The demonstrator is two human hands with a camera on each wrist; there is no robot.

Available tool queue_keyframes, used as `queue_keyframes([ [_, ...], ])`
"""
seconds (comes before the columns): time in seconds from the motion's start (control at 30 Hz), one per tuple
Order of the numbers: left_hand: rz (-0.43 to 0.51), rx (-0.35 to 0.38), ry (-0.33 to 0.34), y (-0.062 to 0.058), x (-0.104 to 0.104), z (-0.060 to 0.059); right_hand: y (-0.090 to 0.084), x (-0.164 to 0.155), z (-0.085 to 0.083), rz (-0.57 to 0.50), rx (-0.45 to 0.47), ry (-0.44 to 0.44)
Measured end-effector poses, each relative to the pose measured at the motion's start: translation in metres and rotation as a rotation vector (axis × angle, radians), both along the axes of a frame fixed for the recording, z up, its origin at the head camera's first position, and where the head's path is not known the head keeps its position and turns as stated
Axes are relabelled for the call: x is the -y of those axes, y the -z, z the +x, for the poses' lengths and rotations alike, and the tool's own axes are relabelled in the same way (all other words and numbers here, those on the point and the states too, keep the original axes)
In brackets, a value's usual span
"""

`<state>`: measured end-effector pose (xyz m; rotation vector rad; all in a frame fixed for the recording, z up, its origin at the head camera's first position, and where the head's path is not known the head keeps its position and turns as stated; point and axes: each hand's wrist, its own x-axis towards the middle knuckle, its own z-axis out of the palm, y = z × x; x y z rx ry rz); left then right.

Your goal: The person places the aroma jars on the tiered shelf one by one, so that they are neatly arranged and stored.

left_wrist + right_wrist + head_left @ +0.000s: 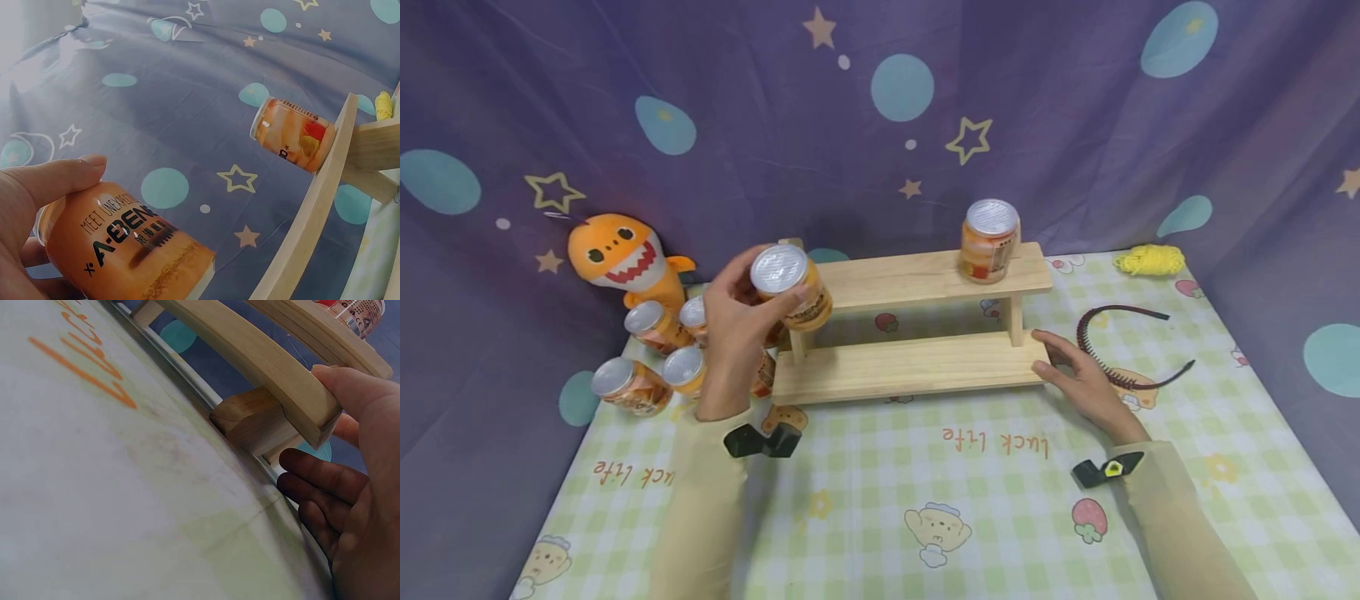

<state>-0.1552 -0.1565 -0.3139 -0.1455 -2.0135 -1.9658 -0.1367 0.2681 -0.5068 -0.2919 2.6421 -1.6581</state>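
Note:
My left hand (737, 333) grips an orange can with a silver lid (790, 285) in the air, beside the left end of a two-step wooden shelf (917, 367). In the left wrist view the thumb lies along the held can (125, 250). A second orange can (989, 240) stands upright on the right end of the shelf's upper step (294, 134). My right hand (1078, 379) lies open on the tablecloth, fingers against the right end of the lower step (294, 387), the thumb on top of the plank.
Several more orange cans (655, 354) lie clustered at the left behind my left hand, beside an orange shark plush (625, 258). A dark toothed headband (1120, 350) lies right of the shelf, yellow yarn (1150, 260) at the back right. A starry purple cloth backs the table.

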Motion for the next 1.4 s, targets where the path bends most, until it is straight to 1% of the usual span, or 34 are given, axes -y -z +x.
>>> queue_keyframes([
  [0.17,0.015,-0.017,0.041,-0.001,-0.006,-0.008,0.000,0.001,0.000,0.001,-0.001,-0.003],
  [0.27,0.022,-0.022,0.051,-0.002,-0.010,-0.013,-0.001,0.001,0.000,0.003,0.001,-0.001],
  [0.47,0.013,-0.071,0.063,-0.005,-0.020,-0.024,-0.001,0.000,0.000,0.001,0.006,0.005],
  [0.57,0.007,-0.078,0.071,-0.005,-0.025,-0.029,-0.001,0.000,0.001,0.003,0.009,0.009],
  [0.83,-0.045,-0.029,0.082,-0.004,-0.041,-0.041,-0.001,0.001,0.000,0.001,0.006,0.003],
  [1.0,-0.063,-0.005,0.115,-0.003,-0.051,-0.047,-0.002,0.001,0.000,0.006,0.011,0.002],
  [1.3,-0.059,0.010,0.166,0.001,-0.073,-0.057,-0.003,0.002,0.000,0.020,0.025,0.010],
  [1.4,-0.061,0.027,0.182,0.003,-0.080,-0.061,-0.002,0.001,0.000,0.024,0.031,0.012],
])
